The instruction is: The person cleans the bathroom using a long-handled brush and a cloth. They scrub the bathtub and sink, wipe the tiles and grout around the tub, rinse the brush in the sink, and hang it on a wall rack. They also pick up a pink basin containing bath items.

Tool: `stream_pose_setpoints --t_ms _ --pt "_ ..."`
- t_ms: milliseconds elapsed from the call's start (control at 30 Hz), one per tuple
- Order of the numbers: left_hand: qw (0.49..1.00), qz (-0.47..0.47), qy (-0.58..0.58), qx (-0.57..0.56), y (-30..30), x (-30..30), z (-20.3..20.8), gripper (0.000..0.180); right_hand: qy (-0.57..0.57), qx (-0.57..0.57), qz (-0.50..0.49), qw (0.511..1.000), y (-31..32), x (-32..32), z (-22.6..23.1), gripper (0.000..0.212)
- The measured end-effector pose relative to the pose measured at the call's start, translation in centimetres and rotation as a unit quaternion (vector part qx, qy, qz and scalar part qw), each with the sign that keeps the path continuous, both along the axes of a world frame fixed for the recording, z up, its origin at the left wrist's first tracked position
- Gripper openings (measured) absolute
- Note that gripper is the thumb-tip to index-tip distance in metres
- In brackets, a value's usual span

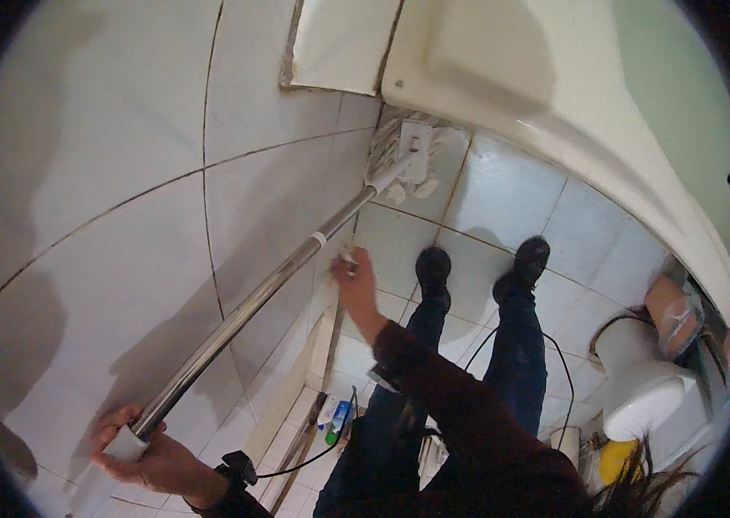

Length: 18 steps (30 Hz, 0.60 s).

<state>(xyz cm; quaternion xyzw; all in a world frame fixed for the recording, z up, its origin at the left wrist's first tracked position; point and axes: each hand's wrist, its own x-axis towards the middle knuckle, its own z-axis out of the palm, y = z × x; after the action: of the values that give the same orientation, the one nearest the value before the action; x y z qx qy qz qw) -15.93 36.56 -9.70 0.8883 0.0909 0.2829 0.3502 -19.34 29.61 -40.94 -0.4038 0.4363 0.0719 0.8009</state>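
Left hand (pixel 145 453) grips mop pole (pixel 244 315); bottles (pixel 335 418) on floor.

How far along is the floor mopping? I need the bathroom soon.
Nothing clearly looks finished: the pale tiled floor shows no obvious wet sheen. In hand, the left hand grips the end of the long metal mop handle, the right hand is at it higher up, and the white string mop head works the corner by the white bathtub. Left seems the floor around the black shoes and the white toilet.
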Motion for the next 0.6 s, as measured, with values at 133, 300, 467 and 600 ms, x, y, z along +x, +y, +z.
stream_pose_setpoints --t_ms 133,300,467,600 --pt "0.995 0.058 -0.079 -0.031 0.6 0.5 -0.3 0.042 -0.122 -0.258 -0.100 0.953 8.4 5.0 -7.6 0.018" --pt "0.992 0.036 -0.092 -0.083 1.0 1.0 0.0 0.040 -0.016 -0.087 -0.104 0.991 7.7 7.8 -17.3 0.013" --pt "0.999 0.015 -0.011 0.035 1.0 0.5 -0.8 0.040 -0.117 -0.206 0.068 0.969 8.0 2.1 -9.1 0.021" --pt "0.996 -0.065 0.067 -0.008 -0.5 0.8 0.1 0.043 -0.060 -0.007 0.126 0.990 1.1 -3.4 -0.8 0.026"
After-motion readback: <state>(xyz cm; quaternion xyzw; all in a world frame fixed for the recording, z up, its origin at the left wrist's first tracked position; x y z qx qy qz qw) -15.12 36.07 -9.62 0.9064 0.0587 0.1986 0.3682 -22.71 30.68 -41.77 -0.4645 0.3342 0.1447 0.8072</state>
